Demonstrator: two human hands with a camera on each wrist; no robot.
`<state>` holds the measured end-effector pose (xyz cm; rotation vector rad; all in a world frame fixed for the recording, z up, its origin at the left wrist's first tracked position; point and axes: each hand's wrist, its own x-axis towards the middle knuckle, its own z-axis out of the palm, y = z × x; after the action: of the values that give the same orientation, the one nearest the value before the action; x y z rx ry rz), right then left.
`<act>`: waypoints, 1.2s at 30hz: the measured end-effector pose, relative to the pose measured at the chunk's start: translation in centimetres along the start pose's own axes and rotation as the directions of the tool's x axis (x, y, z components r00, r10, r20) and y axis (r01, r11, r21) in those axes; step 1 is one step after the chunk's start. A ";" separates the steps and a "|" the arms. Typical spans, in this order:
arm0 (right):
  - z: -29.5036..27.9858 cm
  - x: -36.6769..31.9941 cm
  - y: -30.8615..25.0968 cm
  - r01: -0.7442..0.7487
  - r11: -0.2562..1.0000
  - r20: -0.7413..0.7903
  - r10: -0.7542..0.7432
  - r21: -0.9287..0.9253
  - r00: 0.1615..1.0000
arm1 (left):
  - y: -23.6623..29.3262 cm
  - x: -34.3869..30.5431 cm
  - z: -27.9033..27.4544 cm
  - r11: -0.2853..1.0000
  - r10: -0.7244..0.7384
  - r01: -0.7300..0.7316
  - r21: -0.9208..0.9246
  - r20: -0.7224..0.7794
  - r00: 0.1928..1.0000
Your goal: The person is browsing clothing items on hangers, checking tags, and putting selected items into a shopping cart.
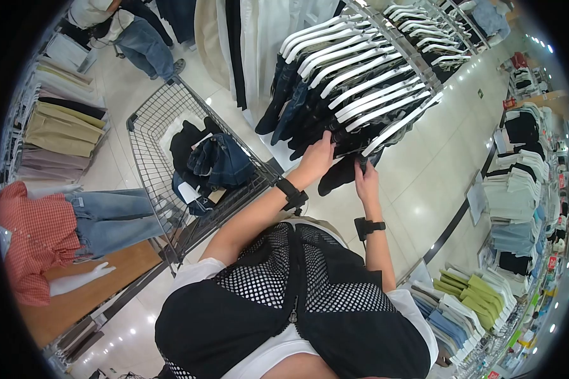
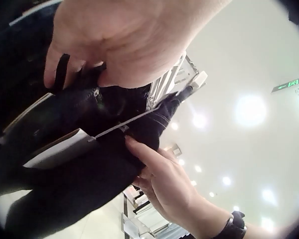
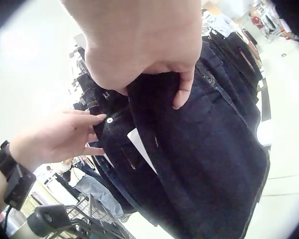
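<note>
Dark jeans [image 1: 339, 175] hang from a rack of white hangers in front of me. My right hand [image 1: 367, 181] grips the nearest pair by its upper edge, its thumb lying on the cloth in the left wrist view. A broad dark denim panel [image 3: 204, 154] hangs below that hand in the right wrist view. My left hand [image 1: 318, 159] holds the waist of the neighbouring pair, fingertips beside a metal button [image 3: 109, 120]. Curled fingers of the left hand [image 2: 119, 45] show above dark cloth in the left wrist view. White paper tags [image 2: 60, 149] hang between the garments.
A wire shopping cart [image 1: 146, 120] with dark clothes [image 1: 224, 161] in it stands at my left. Beside it is a mannequin in a red checked shirt [image 1: 38, 227]. Clothes racks [image 1: 518, 189] line the right side. Another person [image 1: 146, 47] stands at the upper left.
</note>
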<state>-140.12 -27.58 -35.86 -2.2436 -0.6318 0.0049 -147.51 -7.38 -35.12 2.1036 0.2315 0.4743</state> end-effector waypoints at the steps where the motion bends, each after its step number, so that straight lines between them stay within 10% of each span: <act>1: -0.3 -0.2 0.7 -0.012 1.000 -0.010 0.012 0.011 1.000 | -0.1 0.1 -0.2 0.999 -0.031 0.031 -0.010 0.010 0.999; 10: -3.3 -1.7 1.4 0.088 0.975 -0.093 -0.071 0.202 0.993 | -0.9 0.7 -1.0 1.000 -0.029 0.029 0.009 -0.002 1.000; 19: -3.9 -2.2 3.9 -0.135 0.864 0.038 0.133 0.484 0.990 | -0.2 -0.5 -0.7 0.998 0.010 -0.001 0.063 -0.146 0.989; 21: -3.8 -2.2 4.0 -0.198 0.824 0.068 0.192 0.532 0.979 | 0.4 -1.0 -1.1 0.874 -0.278 0.208 0.439 0.100 0.955; 26: -3.2 -2.2 3.6 -0.213 0.807 0.096 0.192 0.551 0.977 | 2.5 -1.1 -2.2 0.887 -0.410 0.210 0.410 0.494 0.767; 28: -3.1 -2.3 3.5 -0.217 0.801 0.111 0.187 0.558 0.976 | 1.9 -1.9 -1.1 0.981 -0.137 0.028 0.194 0.576 0.806; 36: -3.0 -2.7 2.4 -0.212 0.789 0.109 0.183 0.576 0.977 | -0.6 -3.5 3.3 0.982 0.125 -0.161 0.096 0.304 0.945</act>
<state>-140.81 -32.24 -35.98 -1.6915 -0.3467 0.3207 -149.31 -10.76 -38.13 2.2870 -0.0700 0.2271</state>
